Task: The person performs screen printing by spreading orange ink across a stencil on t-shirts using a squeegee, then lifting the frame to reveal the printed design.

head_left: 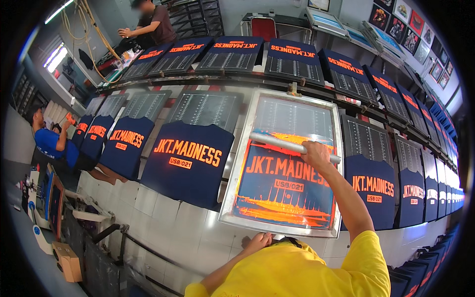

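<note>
A screen-printing frame (297,229) with a metal rim lies over a navy shirt on a board in front of me. Through its mesh show large letters and a small label, with orange ink (282,210) streaked near the close edge and along the squeegee. My right hand (317,155) is wrapped round the right part of a grey squeegee (277,142), which lies across the upper half of the mesh, tilted down to the right. My left hand (261,241) is closed at the frame's near rim, its fingertips partly hidden.
Navy shirts with orange print lie on boards left (188,158) and right (371,190), and in a far row (232,47). A person in blue (52,138) sits at left; another person (161,24) stands far back. A black rail (121,237) runs at lower left.
</note>
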Available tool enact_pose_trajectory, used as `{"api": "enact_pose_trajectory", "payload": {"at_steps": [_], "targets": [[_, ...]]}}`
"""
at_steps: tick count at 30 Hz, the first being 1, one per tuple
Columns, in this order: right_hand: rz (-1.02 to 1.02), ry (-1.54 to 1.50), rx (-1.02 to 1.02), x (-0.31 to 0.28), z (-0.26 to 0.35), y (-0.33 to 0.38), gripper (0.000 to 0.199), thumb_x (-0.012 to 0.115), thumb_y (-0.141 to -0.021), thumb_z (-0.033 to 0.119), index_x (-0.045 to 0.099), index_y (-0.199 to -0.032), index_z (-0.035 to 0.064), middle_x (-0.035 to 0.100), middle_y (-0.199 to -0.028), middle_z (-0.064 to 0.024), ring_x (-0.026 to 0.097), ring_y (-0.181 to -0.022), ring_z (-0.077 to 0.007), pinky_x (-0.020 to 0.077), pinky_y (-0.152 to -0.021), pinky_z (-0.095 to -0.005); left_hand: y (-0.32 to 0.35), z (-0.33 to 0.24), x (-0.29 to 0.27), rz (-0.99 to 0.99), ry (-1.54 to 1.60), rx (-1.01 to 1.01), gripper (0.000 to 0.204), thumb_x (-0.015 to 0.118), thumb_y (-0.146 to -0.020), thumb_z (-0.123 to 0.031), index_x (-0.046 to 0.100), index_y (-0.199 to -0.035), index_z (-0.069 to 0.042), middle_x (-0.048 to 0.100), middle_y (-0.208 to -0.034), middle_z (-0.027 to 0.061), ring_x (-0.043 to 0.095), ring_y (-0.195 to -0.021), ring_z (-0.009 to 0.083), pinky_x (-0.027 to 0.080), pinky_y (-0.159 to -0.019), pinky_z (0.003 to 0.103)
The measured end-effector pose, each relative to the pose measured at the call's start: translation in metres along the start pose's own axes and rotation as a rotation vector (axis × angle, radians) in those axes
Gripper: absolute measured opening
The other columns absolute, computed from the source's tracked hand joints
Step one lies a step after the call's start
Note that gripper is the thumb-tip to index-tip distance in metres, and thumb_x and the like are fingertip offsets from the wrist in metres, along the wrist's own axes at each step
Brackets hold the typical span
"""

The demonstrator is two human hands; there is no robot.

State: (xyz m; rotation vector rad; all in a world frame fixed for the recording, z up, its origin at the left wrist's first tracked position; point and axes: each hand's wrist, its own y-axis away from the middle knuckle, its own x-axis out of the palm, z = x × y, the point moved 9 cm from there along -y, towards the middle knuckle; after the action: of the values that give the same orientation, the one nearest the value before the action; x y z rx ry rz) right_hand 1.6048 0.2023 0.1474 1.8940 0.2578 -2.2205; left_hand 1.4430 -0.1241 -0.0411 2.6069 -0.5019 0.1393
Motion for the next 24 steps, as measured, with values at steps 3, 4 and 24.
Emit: {"api": "enact_pose_trajectory", "payload": {"at_steps": [3, 4, 24], "targets": [[-0.028, 0.029, -0.025, 0.007, 0.004, -0.007, 0.025, 0.073, -0.075, 0.020, 0.068, -0.097, 0.0107, 0.070, -0.090, -0.0116, 0.068, -0.088, -0.0324, 0.0544, -0.077, -0.0455, 0.003, -0.011, 0.000, 0.002, -0.016, 0.047, 0.054, 0.036, -0.106, -0.045, 0.050, -0.072, -0.006, 0.047, -0.065, 0.0002, 0.043, -0.063, 0.0132, 0.039, -0.062, 0.031], [-0.021, 0.032, -0.038, 0.009, 0.004, -0.007, 0.025, 0.072, -0.075, 0.020, 0.068, -0.097, 0.0105, 0.070, -0.090, -0.0118, 0.068, -0.088, -0.0325, 0.0545, -0.077, -0.0454, 0.002, -0.013, -0.001, 0.006, -0.036, 0.059, 0.054, 0.037, -0.106, -0.044, 0.051, -0.072, -0.006, 0.048, -0.064, 0.0011, 0.044, -0.063, 0.0138, 0.039, -0.063, 0.031], [0.046, -0.046, -0.318, -0.002, 0.067, 0.175, 0.021, 0.074, -0.067, 0.015, 0.064, -0.085, 0.0116, 0.064, -0.082, -0.0062, 0.066, -0.079, -0.0262, 0.0539, -0.069, -0.0412, -0.002, -0.004, -0.006, 0.032, -0.052, -0.016, 0.052, 0.038, -0.106, -0.042, 0.053, -0.072, -0.006, 0.050, -0.066, 0.0005, 0.044, -0.063, 0.0138, 0.041, -0.066, 0.031]]}}
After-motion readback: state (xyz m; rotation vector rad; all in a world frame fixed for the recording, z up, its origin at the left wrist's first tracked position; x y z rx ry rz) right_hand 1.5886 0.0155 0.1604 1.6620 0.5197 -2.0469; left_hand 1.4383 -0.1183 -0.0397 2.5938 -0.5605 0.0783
